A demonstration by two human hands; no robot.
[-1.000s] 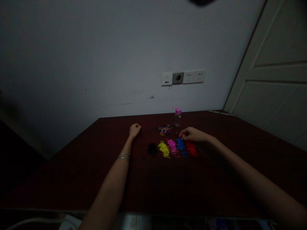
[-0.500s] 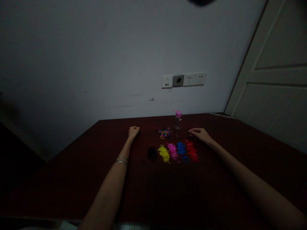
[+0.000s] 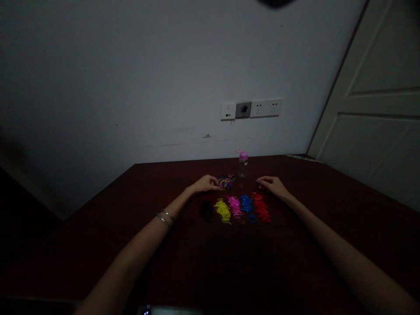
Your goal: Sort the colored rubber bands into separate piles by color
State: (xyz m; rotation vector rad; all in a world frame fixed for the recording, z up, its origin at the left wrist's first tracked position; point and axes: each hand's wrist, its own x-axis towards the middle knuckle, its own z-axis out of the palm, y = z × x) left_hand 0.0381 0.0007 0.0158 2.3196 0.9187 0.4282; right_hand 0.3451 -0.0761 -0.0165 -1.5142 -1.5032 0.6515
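My left hand (image 3: pixel 207 183) reaches to the left edge of a mixed pile of small coloured rubber bands (image 3: pixel 226 181). Its thumb and fingers are drawn together at the bands, and what they hold is too small to make out. My right hand (image 3: pixel 268 183) rests on the table right of the bottle, fingers stretched forward and slightly apart, with nothing visible in them. Nearer me lie sorted rubber bands in a row: black (image 3: pixel 207 210), yellow (image 3: pixel 223 211), pink (image 3: pixel 235 208), blue (image 3: pixel 246 203) and red (image 3: pixel 261 207).
A clear bottle with a pink lid (image 3: pixel 243 164) stands behind the piles. The dark red table (image 3: pixel 210 267) meets a pale wall with sockets (image 3: pixel 265 108). A panelled door (image 3: pixel 374 100) is at the right. The light is dim.
My left hand has moved right, from beside the mixed pile to its edge, and its fist has loosened. My right hand has stayed nearly still.
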